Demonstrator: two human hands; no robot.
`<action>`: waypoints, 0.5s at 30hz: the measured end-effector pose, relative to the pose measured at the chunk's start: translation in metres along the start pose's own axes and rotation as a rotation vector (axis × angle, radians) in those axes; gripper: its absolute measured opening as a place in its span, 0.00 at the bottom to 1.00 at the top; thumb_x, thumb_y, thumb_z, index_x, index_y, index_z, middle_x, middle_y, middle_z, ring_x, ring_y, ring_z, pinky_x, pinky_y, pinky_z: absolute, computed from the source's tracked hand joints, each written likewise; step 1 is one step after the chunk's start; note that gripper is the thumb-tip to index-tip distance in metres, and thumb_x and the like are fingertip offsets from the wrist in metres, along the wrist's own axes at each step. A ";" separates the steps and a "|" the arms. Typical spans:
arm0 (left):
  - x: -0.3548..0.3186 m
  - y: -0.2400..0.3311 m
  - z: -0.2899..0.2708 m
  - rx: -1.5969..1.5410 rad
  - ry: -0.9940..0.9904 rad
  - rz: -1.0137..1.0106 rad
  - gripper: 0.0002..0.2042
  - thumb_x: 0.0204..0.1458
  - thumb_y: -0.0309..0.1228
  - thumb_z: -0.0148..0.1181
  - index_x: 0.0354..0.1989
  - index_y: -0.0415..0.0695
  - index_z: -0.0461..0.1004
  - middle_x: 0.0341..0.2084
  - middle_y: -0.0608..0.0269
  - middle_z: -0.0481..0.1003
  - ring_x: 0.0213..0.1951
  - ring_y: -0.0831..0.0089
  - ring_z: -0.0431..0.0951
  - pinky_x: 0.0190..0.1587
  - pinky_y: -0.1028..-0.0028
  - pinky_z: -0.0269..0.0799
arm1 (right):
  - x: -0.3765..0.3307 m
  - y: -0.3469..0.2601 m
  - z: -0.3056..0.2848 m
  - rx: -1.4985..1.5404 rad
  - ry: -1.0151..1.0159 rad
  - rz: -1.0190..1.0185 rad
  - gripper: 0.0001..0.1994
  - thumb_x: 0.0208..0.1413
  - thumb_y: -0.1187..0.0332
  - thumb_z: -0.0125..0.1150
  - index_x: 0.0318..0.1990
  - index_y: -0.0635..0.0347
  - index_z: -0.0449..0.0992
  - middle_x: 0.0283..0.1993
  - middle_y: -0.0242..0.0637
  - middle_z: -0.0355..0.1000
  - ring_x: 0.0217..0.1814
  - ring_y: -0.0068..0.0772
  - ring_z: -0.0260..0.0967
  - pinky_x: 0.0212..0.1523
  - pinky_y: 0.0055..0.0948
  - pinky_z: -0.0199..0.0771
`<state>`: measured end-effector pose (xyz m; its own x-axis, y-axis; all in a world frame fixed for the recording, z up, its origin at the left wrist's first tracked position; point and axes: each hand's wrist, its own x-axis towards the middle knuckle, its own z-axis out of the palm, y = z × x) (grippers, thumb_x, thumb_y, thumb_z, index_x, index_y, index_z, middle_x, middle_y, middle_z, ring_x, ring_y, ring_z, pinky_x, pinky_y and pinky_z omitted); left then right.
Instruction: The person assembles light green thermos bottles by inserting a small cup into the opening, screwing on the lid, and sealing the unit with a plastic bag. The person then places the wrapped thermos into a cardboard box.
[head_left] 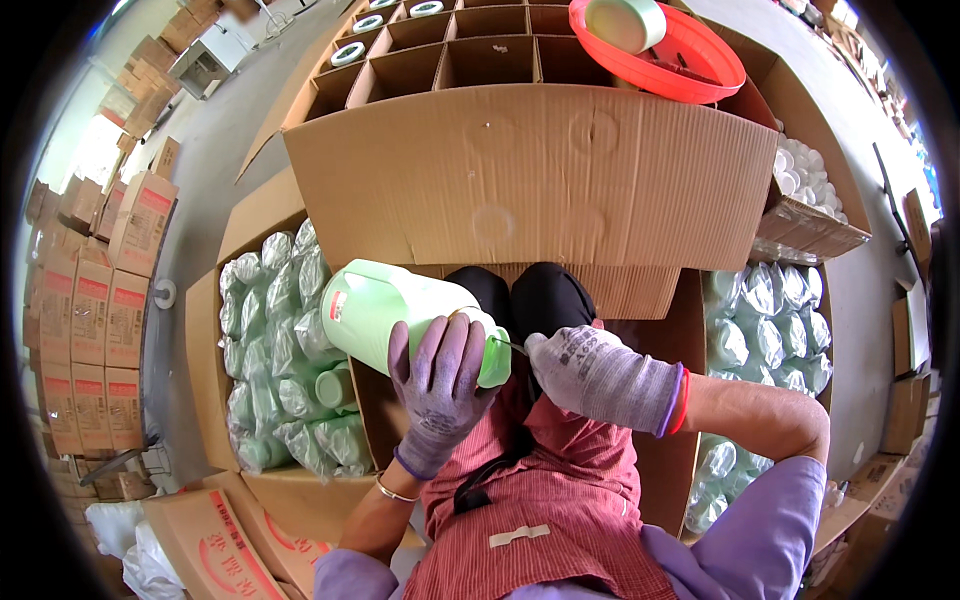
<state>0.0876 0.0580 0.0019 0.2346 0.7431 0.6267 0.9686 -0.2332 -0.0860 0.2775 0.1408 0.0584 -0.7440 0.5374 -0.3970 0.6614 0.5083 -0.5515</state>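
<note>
Nearest us, we see the red apron [590, 560] over the worker's lap. Above it, the gloved left hand [440, 385] grasps a plastic jug [365, 305] by its neck end, fingers spread across the shoulder. The gloved right hand [590, 375] is clenched around a thin tool [514, 347], its handle hidden from us; the shaft points at the mouth end. We note the jug's pale mint-green, smooth body, its moulded side handle, a small red-and-white label near the base, and a brighter green, translucent piece at the mouth. It lies tipped on its side, base to the left. Flanking it, we find film-wrapped bottles [285, 325] in an open carton [203, 350]. Beyond stands a divided carton [530, 180] bearing a red-orange tray [690, 75]; farther left, we observe stacked cartons [90, 310].
</note>
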 end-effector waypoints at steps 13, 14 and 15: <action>-0.033 0.000 0.004 0.042 0.066 0.011 0.23 0.48 0.44 0.68 0.46 0.42 0.74 0.49 0.59 0.72 0.53 0.60 0.69 0.65 0.42 0.54 | -0.001 0.001 0.035 0.796 -0.294 0.205 0.15 0.67 0.62 0.47 0.43 0.67 0.74 0.24 0.38 0.78 0.21 0.28 0.77 0.21 0.27 0.80; -0.034 -0.001 0.005 0.042 0.076 0.014 0.22 0.48 0.44 0.67 0.46 0.41 0.74 0.49 0.59 0.72 0.54 0.60 0.69 0.65 0.42 0.53 | -0.002 0.000 0.037 0.900 -0.318 0.231 0.15 0.67 0.62 0.47 0.44 0.68 0.74 0.25 0.39 0.77 0.20 0.28 0.77 0.20 0.27 0.79; -0.036 -0.002 0.005 0.043 0.086 0.017 0.22 0.48 0.44 0.67 0.46 0.41 0.74 0.49 0.58 0.72 0.54 0.60 0.69 0.65 0.42 0.53 | -0.002 -0.001 0.040 1.003 -0.342 0.257 0.15 0.67 0.62 0.48 0.44 0.68 0.74 0.25 0.39 0.77 0.20 0.28 0.76 0.20 0.28 0.79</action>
<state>0.0776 0.0353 -0.0242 0.2453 0.6822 0.6888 0.9675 -0.2173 -0.1293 0.2746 0.1121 0.0310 -0.6840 0.2543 -0.6837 0.5384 -0.4564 -0.7084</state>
